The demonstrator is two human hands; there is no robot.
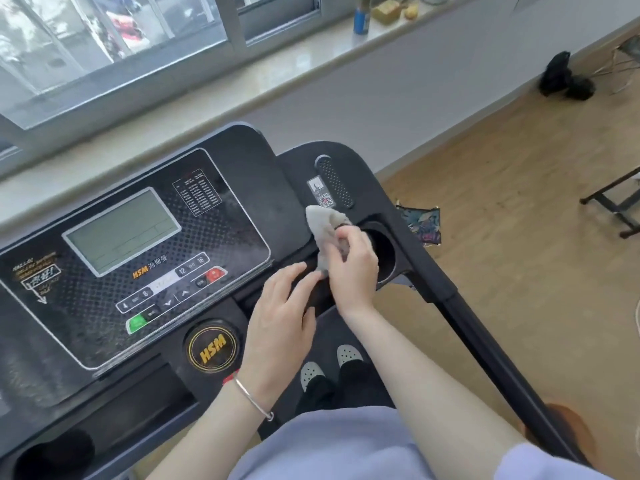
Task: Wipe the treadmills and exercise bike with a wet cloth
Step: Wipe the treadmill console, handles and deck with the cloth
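A black treadmill console (239,174) with a grey display (121,230) fills the left and middle of the head view. My right hand (353,265) grips a crumpled grey cloth (323,225) and holds it on the console's right wing, beside the round cup holder (384,254). My left hand (280,320) rests on the console's lower edge just left of the cloth, fingers straight and spread, a silver bracelet on the wrist. The cloth's lower part is hidden under my right hand.
The right handrail (485,344) runs down to the lower right. A windowsill (311,60) with a blue can (361,20) lies behind the console. On the wooden floor at right are a black bag (564,77), a patterned packet (422,223) and a stool's legs (616,202).
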